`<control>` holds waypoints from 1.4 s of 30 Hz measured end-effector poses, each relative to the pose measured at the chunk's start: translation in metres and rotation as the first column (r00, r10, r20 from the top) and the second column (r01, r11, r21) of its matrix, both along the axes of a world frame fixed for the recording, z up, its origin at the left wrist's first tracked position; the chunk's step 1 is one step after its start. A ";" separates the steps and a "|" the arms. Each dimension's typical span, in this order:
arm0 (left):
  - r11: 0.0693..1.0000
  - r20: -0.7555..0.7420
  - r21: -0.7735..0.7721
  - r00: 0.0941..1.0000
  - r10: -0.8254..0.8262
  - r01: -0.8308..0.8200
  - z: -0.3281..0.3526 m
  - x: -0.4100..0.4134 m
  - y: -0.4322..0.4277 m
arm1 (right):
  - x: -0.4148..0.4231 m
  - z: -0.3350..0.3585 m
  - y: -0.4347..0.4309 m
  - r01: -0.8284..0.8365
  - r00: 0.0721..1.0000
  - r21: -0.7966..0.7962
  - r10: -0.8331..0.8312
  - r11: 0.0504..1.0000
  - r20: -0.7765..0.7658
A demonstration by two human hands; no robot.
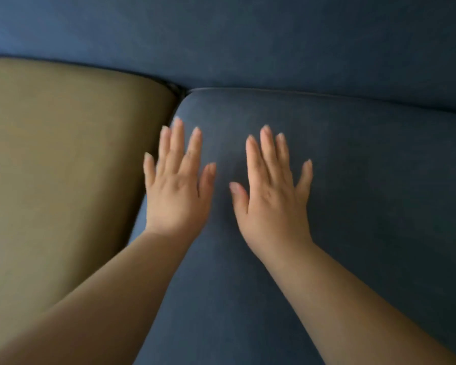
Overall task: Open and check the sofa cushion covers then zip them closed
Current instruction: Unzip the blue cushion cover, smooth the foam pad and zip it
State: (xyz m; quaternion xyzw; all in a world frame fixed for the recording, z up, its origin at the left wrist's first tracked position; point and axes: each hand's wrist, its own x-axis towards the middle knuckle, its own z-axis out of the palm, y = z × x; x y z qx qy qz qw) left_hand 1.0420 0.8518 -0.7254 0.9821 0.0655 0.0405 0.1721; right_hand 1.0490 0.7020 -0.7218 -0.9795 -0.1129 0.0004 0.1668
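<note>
Blue sofa (248, 35), cushion (379, 193) under 2 flat hands (178, 196) (271, 204)

The blue sofa (248, 35) carries a blue seat cushion (366, 193) and, touching its left side, an olive-green seat cushion (63, 154).

The blue cushion (366, 206) lies flat, its cloth cover smooth, with its long back edge pressed against the blue sofa backrest (248, 35) and its rounded back-left corner showing. The olive-green cushion (63, 154) lies flat just beside it on the left, side against side, its back edge also meeting the backrest.
</note>
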 end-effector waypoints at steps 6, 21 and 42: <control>0.998 -0.328 0.060 0.944 0.043 -0.024 -0.049 -0.023 0.022 | -0.022 -0.051 0.028 -0.118 0.986 -0.206 0.089 0.971 -0.142; 0.999 -0.286 0.020 0.958 0.037 -0.033 -0.060 -0.024 0.022 | -0.020 -0.066 0.032 -0.099 0.994 -0.253 0.085 0.962 -0.066; 0.976 -0.215 0.092 0.961 -0.174 0.198 -0.015 -0.094 -0.048 | -0.088 -0.020 -0.052 0.009 0.999 -0.100 -0.005 0.995 0.044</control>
